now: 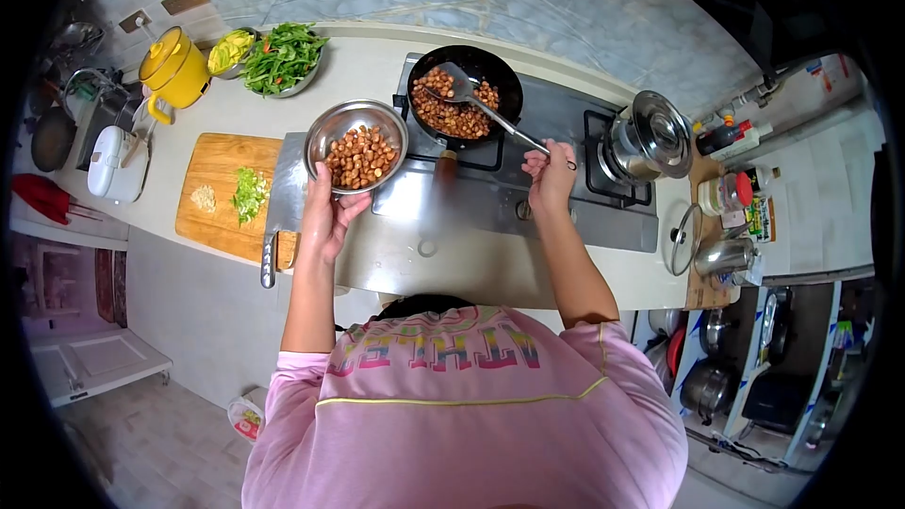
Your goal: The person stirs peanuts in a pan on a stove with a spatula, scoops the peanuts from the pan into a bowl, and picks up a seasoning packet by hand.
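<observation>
On my feed the counter (pixel 151 184) spans the view, and the pink shirt (pixel 452 434) of the person fills the near side, its upside-down print reading roughly "ATHLE", the rest lost in folds. The stove (pixel 556 94) carries the wok (pixel 510 85) and, to the right, a steel pot (pixel 624 153). Left of the stove I see the board (pixel 203 170), a cleaver (pixel 286 184) lying over its edge. The left hand (pixel 332 215) is clamped on a steel bowl (pixel 391 127) just left of the wok, thumb at the rim. The right hand (pixel 551 174) is closed around the handle of a spatula (pixel 509 125), its blade inside the wok. A red-lidded jar (pixel 724 193) and a packet (pixel 761 219) at right carry labels too small for me to read. Smallest are the brown nuts (pixel 358 160), some in the bowl, more in the wok.
</observation>
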### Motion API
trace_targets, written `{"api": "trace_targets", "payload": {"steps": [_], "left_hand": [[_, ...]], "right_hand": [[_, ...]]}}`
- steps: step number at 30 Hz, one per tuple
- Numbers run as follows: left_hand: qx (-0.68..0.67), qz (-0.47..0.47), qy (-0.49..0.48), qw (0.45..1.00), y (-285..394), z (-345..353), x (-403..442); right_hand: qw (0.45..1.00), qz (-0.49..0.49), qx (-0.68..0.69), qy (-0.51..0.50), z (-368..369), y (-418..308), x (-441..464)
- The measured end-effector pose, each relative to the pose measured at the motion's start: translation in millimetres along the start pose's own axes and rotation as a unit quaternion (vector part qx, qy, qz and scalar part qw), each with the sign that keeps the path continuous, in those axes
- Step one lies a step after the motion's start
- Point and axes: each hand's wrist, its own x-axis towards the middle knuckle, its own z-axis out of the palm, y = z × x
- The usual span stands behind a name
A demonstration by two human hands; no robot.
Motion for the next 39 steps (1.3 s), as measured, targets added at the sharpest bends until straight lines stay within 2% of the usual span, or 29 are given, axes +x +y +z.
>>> {"api": "trace_targets", "payload": {"steps": [5,6,9,12,13,16,20,26,32,36,37,39], "left_hand": [[0.012,0.0,-0.056,0.998,-2,21,18],[0.025,0.015,-0.07,0.997,-2,30,19],[0.024,-0.017,-0.07,0.997,-4,48,30],[0.02,-0.044,-0.091,0.995,-6,61,40],[0.024,-0.035,-0.094,0.995,-8,63,40],[0.034,-0.02,-0.102,0.994,-11,69,43],[0.028,-0.026,-0.099,0.994,-12,65,43],[0.009,-0.014,-0.057,0.998,-6,36,37],[-0.015,-0.013,-0.005,1.0,-4,-10,19],[-0.007,-0.006,0.011,1.0,-2,-21,4],[-0.005,-0.005,0.018,1.0,-1,-21,1],[-0.007,-0.006,0.03,1.0,-1,-24,-2]], "right_hand": [[0.999,-0.036,-0.009,-0.002,0,-27,-1],[0.999,-0.05,-0.017,-0.014,2,-37,-4],[0.994,-0.087,-0.048,-0.05,8,-65,-22],[0.967,-0.172,-0.141,-0.123,12,-77,-42],[0.922,-0.261,-0.213,-0.189,7,-75,-48],[0.811,-0.418,-0.312,-0.264,-2,-77,-48],[0.931,-0.282,-0.195,-0.123,1,-79,-36],[0.981,-0.159,-0.109,-0.031,-13,-43,22],[0.967,-0.178,-0.166,-0.077,8,-20,41],[0.932,-0.193,-0.231,-0.2,28,-15,43],[0.897,-0.21,-0.316,-0.226,34,-24,35],[0.829,-0.267,-0.387,-0.305,38,-39,23]]}}
